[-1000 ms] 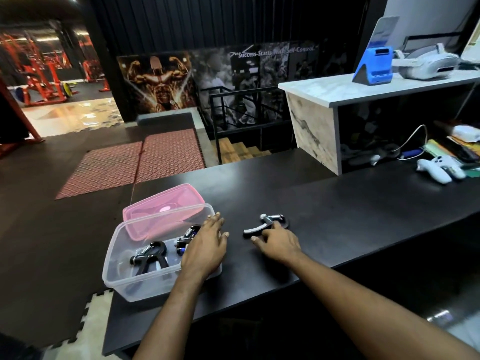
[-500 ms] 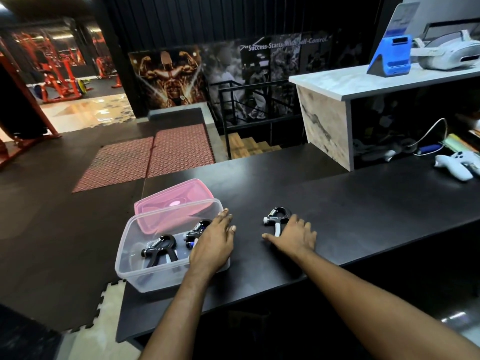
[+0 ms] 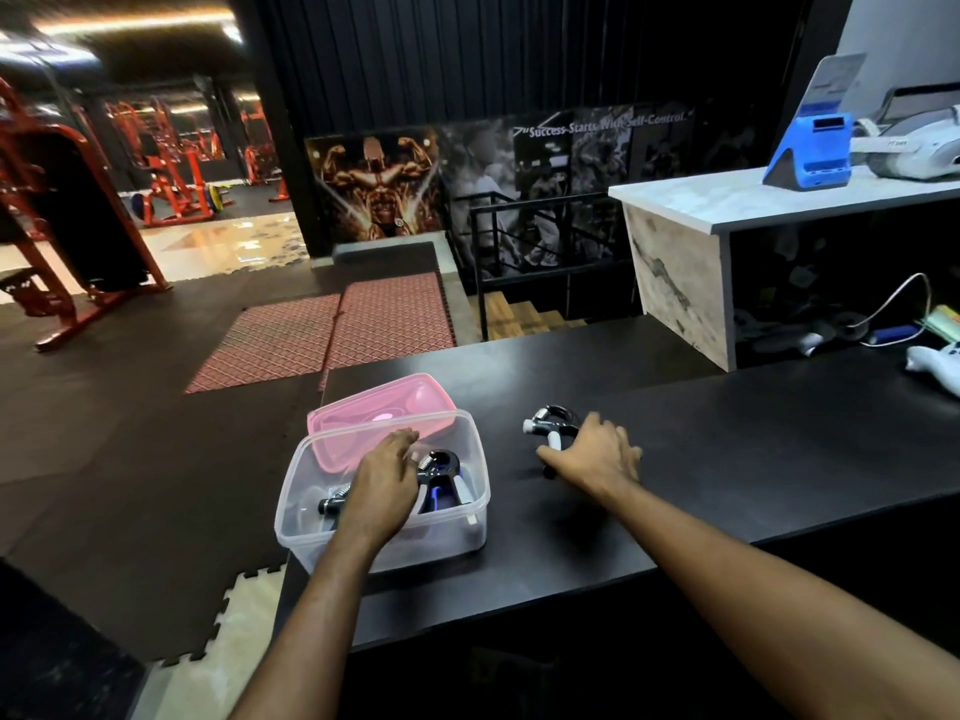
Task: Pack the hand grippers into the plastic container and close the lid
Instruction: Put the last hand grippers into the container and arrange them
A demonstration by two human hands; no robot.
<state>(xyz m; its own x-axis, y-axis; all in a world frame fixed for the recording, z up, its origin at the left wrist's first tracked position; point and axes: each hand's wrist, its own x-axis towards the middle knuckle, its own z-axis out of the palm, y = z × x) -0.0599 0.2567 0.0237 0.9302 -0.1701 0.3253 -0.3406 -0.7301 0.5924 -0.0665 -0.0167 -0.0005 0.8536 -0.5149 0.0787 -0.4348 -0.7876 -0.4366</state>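
A clear plastic container (image 3: 480, 493) stands at the left end of the black counter (image 3: 727, 449). Its pink lid (image 3: 382, 415) leans at the far side, partly inside the rim. Inside lies a black and blue hand gripper (image 3: 441, 472), and a second hand gripper (image 3: 332, 504) is mostly hidden under my left hand (image 3: 382, 485). That hand hovers palm down over the container with fingers stretched toward the lid, holding nothing that I can see. To the right, my right hand (image 3: 597, 454) closes over the handles of a third hand gripper (image 3: 550, 420) on the counter.
A marble-topped raised desk (image 3: 727, 200) at the back right carries a blue device (image 3: 808, 153) and a white headset (image 3: 919, 148). White controllers (image 3: 935, 363) and a cable lie at the far right. Beyond the counter's edge are stairs and gym floor.
My left hand has moved from the container's right rim to over its inside. My right hand has slid onto the counter gripper's handles, and the gripper has turned.
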